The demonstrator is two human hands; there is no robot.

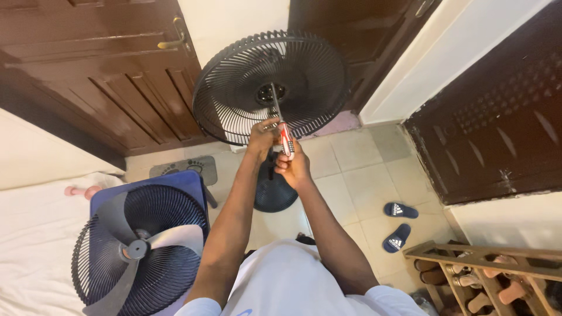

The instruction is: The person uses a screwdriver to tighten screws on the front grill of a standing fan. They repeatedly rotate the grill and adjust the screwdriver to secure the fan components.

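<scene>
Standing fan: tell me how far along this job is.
Done: the front grille and blade are off, lying on the blue chair. In hand: the right hand holds a screwdriver on the hub of the rear grille, left hand steadying the shaft. Left: the rear grille is not yet off the stand.

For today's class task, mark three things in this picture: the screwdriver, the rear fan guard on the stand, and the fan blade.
screwdriver [285, 139], head view, on its red and white handle.
rear fan guard [234, 88], head view, on the black ribs left of the hub.
fan blade [175, 237], head view, on the grey right-hand blade.
</scene>
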